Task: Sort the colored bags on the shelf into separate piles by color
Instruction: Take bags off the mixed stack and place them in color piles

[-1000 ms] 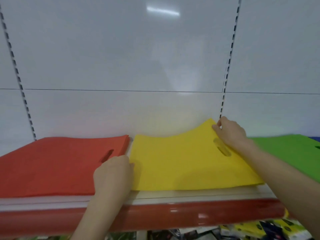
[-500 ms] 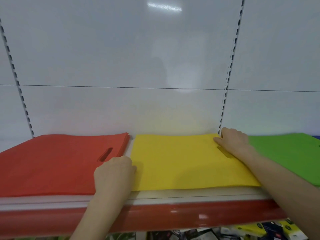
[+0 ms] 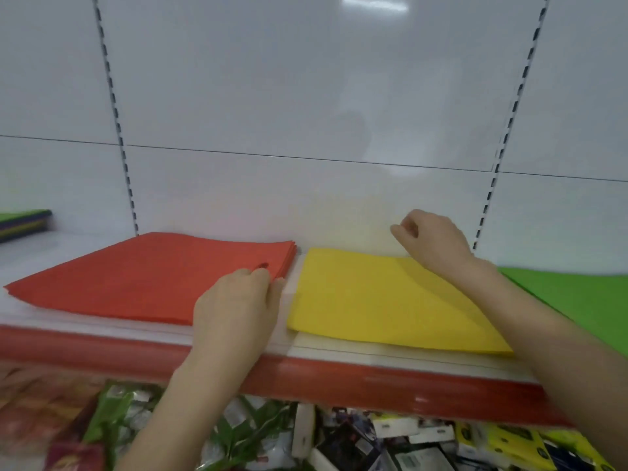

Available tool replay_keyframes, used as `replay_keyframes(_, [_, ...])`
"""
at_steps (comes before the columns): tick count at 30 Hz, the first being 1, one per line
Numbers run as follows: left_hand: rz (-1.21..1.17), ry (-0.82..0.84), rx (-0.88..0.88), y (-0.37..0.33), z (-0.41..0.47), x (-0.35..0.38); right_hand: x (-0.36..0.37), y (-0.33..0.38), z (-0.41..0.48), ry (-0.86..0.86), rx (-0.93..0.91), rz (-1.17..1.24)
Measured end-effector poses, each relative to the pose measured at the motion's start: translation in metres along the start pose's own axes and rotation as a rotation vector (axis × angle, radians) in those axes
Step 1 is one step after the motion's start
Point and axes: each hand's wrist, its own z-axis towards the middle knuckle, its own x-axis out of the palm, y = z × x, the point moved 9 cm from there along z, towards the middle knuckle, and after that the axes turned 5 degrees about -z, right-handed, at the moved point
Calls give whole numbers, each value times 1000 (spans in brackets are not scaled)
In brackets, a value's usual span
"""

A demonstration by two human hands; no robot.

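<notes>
Head, left hand [image 3: 238, 307]: fingers [image 3: 263, 278] flat on red pile [image 3: 136, 283].
Right hand [image 3: 433, 244]: fingers loosely curled (empty) above yellow bag [image 3: 373, 300].

Both your hands bare. Your left hand [image 3: 238, 311]: bare wrist, bare forearm showing below red shelf edge [image 3: 339, 379] to frame bottom. Your right hand [image 3: 433, 241]: bare wrist, bare forearm showing above and right of same shelf edge. Nails too blurred to read.
</notes>
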Motion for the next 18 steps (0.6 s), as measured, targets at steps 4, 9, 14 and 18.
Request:
replay_keyframes(4, [75, -21, -7, 49, -18, -29, 38, 90, 0, 117, -178, 96])
replay_keyframes(9, [238, -53, -150, 137, -35, -78, 70, 210, 2, 145, -349, 187])
replay_keyframes(14, [354, -28, -248, 248, -55, -132, 105, 356, -6, 184, -487, 271])
replay_keyframes(18, [423, -61, -291, 334, -66, -186, 127, 478, -21, 201, -575, 327])
